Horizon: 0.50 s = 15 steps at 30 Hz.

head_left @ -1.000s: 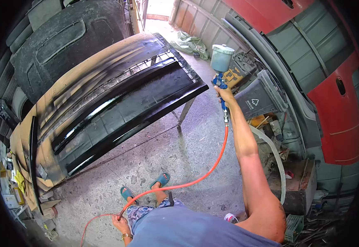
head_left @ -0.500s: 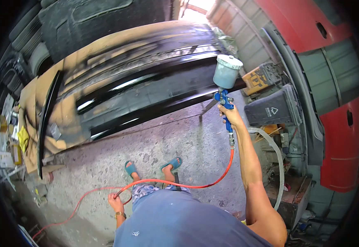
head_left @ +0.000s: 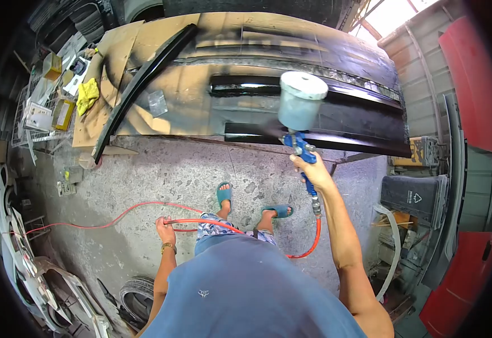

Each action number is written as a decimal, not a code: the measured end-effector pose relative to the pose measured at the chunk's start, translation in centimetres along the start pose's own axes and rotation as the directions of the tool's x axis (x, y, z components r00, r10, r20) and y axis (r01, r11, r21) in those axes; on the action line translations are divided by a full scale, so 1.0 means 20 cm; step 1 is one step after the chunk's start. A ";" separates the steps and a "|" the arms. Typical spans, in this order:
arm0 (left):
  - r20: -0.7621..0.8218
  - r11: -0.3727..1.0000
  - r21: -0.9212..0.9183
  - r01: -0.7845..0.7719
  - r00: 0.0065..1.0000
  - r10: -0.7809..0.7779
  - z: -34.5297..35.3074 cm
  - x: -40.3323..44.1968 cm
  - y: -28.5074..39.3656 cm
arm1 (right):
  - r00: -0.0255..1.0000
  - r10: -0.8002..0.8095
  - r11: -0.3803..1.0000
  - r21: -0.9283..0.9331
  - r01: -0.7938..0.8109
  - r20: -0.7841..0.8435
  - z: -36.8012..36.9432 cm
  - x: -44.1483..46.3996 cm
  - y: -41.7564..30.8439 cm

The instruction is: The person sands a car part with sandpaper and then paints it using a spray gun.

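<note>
My right hand (head_left: 313, 170) is wrapped round the handle of a blue spray gun (head_left: 298, 145) with a whitish paint cup (head_left: 302, 107) on top. The gun is in front of two glossy black strips, a rear one (head_left: 240, 86) and a front one (head_left: 364, 145), lying roughly parallel on a paint-stained cardboard-covered table (head_left: 268, 28). From the gun's base a red air hose (head_left: 215, 222) loops down past my body. My left hand (head_left: 165, 228), low at my left side, is closed round that hose. Another long dark strip (head_left: 144, 79) lies slantwise across the table's left part.
A yellow cloth (head_left: 87, 96) and boxes lie left of the table. At right stand a dark bin (head_left: 415, 192), a pale hose (head_left: 395, 248) and red panels (head_left: 466, 287). A tire (head_left: 138, 296) and pale car parts (head_left: 68, 279) are at lower left. The red hose trails across the floor.
My view has turned toward the right. The spray gun has moved left along the black strips, from near their right end. My left hand still holds the hose.
</note>
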<state>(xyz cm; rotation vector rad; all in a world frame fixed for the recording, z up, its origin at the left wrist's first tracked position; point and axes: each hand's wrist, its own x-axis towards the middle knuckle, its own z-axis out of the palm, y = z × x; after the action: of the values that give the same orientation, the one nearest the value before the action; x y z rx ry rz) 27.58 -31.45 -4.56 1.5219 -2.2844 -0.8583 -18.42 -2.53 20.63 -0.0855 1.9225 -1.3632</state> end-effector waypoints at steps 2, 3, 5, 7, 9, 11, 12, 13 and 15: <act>-0.008 1.000 -0.003 0.019 1.000 -0.019 -0.05 0.02 -0.05 | 0.997 -0.031 0.999 -0.035 0.034 0.065 0.14 0.04 -0.06; -0.009 0.999 -0.016 0.038 0.999 -0.038 -0.06 0.03 -0.07 | 0.995 -0.026 0.996 -0.079 0.033 0.092 0.21 0.07 -0.09; -0.011 0.998 -0.031 0.060 0.998 -0.060 -0.09 0.04 -0.10 | 0.989 -0.033 0.997 -0.058 0.042 0.143 0.30 0.06 -0.16; 0.017 0.994 -0.015 0.106 0.994 -0.106 -0.12 0.05 -0.14 | 0.963 -0.092 0.996 0.004 0.094 0.255 0.34 0.05 -0.25; 0.063 0.997 0.024 0.067 0.996 -0.068 -0.13 0.05 -0.20 | 0.947 -0.191 0.982 0.038 0.187 0.259 0.35 -0.01 -0.38; 0.130 1.000 0.013 -0.023 0.991 0.021 -0.11 0.05 -0.29 | 0.941 -0.280 0.960 0.075 0.270 0.188 0.33 -0.09 -0.50; 0.113 1.000 0.016 -0.025 0.993 0.023 -0.10 0.07 -0.28 | 0.938 -0.315 0.949 0.075 0.307 0.144 0.31 -0.12 -0.53; 0.069 0.997 0.057 -0.052 0.996 0.048 -0.07 0.06 -0.26 | 0.934 -0.350 0.934 0.110 0.341 0.078 0.30 -0.16 -0.58; -0.081 0.996 -0.069 -0.055 0.996 0.049 0.03 0.08 -0.28 | 0.891 -0.453 0.880 0.144 0.453 -0.037 0.25 -0.23 -0.60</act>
<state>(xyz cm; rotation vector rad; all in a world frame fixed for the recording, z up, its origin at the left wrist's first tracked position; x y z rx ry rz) 30.68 -34.29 -8.54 1.4343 -2.2031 -0.8406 -16.42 -9.55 32.38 -0.4894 1.8631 -1.8085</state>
